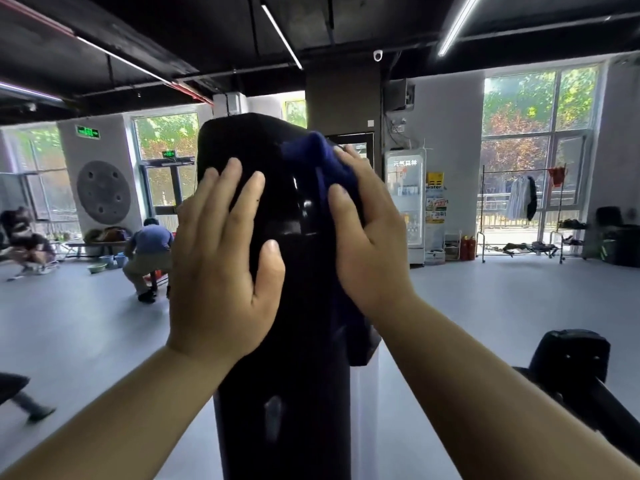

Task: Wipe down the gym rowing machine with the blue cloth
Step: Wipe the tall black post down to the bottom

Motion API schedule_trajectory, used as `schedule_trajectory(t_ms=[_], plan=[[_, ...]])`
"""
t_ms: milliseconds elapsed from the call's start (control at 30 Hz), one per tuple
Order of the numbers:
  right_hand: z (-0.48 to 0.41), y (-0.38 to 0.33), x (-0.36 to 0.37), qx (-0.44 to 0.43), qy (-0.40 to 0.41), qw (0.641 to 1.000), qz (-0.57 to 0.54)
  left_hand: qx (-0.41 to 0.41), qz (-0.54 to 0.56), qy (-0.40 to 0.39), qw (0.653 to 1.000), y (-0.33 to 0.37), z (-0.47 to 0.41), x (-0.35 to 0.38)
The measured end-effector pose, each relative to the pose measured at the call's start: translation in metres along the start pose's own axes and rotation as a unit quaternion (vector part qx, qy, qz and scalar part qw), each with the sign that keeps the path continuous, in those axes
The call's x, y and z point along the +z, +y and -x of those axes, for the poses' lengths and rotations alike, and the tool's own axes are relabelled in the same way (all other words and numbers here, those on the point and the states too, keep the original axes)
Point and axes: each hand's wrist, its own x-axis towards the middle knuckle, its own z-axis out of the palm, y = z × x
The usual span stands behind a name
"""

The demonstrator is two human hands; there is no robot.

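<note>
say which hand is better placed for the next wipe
Right. The right hand presses the blue cloth flat against the rowing machine. The left hand lies bare on its other side, holding no cloth.

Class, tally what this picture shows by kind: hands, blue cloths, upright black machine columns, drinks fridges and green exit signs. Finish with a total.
Hands: 2 (left hand, right hand)
Blue cloth: 1
Upright black machine column: 1
Drinks fridge: 1
Green exit signs: 2
Total: 7
</note>
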Motion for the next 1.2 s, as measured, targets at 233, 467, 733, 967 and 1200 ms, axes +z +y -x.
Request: schedule_trajectory(t_ms=[233, 467, 733, 967, 1200], plan=[[0.124, 0.042, -0.007, 0.005, -0.042, 0.997, 0.062, 0.001, -0.006, 0.012, 1.0, 0.002, 0.003, 0.002], [-0.014, -0.009, -0.008, 0.009, -0.028, 0.999, 0.022, -0.012, -0.004, -0.009, 1.0, 0.002, 0.004, 0.0], [0.06, 0.025, -0.007, -0.014, -0.008, 1.0, 0.01, -0.031, 0.017, -0.021, 0.999, -0.001, -0.016, -0.013], [-0.022, -0.008, -0.007, -0.006, -0.05, 0.999, 0.018, -0.038, 0.042, 0.013, 0.998, -0.001, -0.014, -0.001], [0.128, 0.038, -0.009, 0.019, -0.062, 0.996, 0.064, -0.092, 0.102, 0.002, 0.991, -0.001, 0.014, -0.002]])
